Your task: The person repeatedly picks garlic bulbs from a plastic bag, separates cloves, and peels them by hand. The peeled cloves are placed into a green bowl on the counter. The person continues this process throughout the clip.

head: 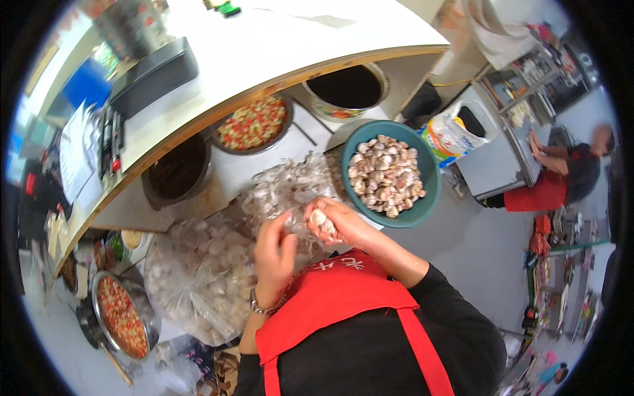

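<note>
Garlic [317, 217] lies in my right hand [342, 222], the fingers curled around it, in front of the red apron. Just to the left, my left hand [275, 252] has its fingers apart, with nothing visible in it. Below both hands is a crumpled heap of clear plastic [292, 188], with its contents hard to make out. Beyond my right hand stands a green plastic tub [433, 183] holding many unpeeled garlic pieces [384, 173]. A large clear plastic bag [198, 287] full of pale, roundish pieces rests by my left forearm.
A white counter [297, 29] with a wooden edge overhangs a pot of dark liquid [342, 116] and a bowl of chopped red and pale vegetables [255, 123]. A metal bowl [98, 297] with a similar mix stands left. Another person [569, 173] works at a steel counter, right.
</note>
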`<state>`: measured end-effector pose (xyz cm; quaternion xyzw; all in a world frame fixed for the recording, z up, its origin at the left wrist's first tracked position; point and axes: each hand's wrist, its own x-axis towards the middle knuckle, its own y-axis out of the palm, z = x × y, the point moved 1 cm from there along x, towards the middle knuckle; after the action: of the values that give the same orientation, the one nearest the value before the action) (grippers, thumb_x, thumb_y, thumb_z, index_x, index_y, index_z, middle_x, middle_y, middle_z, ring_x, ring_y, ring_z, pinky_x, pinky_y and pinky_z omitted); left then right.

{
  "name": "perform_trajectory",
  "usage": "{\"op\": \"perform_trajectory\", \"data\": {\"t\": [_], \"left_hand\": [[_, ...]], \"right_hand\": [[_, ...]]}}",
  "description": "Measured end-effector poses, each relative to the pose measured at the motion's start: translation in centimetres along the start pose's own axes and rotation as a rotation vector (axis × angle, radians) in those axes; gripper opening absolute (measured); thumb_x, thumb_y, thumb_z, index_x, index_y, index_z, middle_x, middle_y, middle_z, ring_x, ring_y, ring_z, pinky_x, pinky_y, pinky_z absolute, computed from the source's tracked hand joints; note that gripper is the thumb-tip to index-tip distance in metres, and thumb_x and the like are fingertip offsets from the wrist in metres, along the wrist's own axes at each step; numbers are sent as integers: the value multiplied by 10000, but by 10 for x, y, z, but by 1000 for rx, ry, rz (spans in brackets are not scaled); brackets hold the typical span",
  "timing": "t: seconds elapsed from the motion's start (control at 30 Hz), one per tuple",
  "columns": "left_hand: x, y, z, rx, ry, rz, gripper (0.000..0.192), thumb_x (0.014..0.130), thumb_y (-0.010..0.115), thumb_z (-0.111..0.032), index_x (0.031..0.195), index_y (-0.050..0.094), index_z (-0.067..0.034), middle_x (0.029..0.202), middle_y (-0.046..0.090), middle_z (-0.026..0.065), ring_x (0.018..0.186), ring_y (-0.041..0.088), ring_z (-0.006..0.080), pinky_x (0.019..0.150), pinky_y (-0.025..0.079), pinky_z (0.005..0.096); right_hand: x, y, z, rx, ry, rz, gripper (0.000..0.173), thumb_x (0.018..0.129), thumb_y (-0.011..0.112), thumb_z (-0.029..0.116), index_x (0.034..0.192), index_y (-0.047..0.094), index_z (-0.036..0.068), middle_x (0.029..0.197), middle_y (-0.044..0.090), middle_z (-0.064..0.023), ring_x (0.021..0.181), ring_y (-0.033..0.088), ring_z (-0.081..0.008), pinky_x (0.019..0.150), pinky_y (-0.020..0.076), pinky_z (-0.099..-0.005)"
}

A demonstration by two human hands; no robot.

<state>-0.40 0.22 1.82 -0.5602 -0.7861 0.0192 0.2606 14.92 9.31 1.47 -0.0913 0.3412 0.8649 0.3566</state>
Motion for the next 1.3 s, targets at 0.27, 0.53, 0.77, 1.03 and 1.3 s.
{"op": "perform_trajectory", "data": {"t": [0.27,0.53,0.77,1.03,1.3], "left_hand": [[-26,-60,-12,-42,-222,-124,174,900,464,-49,990,603,3,734,472,31,604,444,96,546,370,230],[-87,-196,-46,144,-343,-834,140,943,381,-81,946,506,-19,728,489,31,596,457,88,547,409,221],[-132,-202,4,699,-630,-103,160,814,445,27,903,577,18,796,595,175,817,593,315,757,462,371],[-102,-222,53,63,-1061,567,121,834,521,-47,843,618,25,664,625,67,469,595,156,418,463,278],[-93,-202,65,316,-435,594,312,796,631,-194,1068,585,-49,911,634,101,847,613,240,690,489,339]], "right_hand": [[-30,-128,41,-1423,-492,-709,237,900,469,148,1096,563,54,1118,571,-146,1093,506,-305,954,368,-383],[-9,-124,15,-1995,-425,-682,287,856,549,175,1141,556,143,1384,369,-84,1270,327,-349,1025,275,-460],[-3,-110,48,-1800,-788,-655,250,938,442,217,1074,583,61,1346,405,-144,1199,373,-360,998,276,-442],[1,-66,56,-1460,-735,-468,203,926,408,77,1038,570,27,1280,452,-140,1175,424,-305,985,328,-380],[-1,-35,11,-1271,-609,-184,166,866,484,37,990,594,35,1182,503,-169,1121,480,-328,941,391,-381]]}}
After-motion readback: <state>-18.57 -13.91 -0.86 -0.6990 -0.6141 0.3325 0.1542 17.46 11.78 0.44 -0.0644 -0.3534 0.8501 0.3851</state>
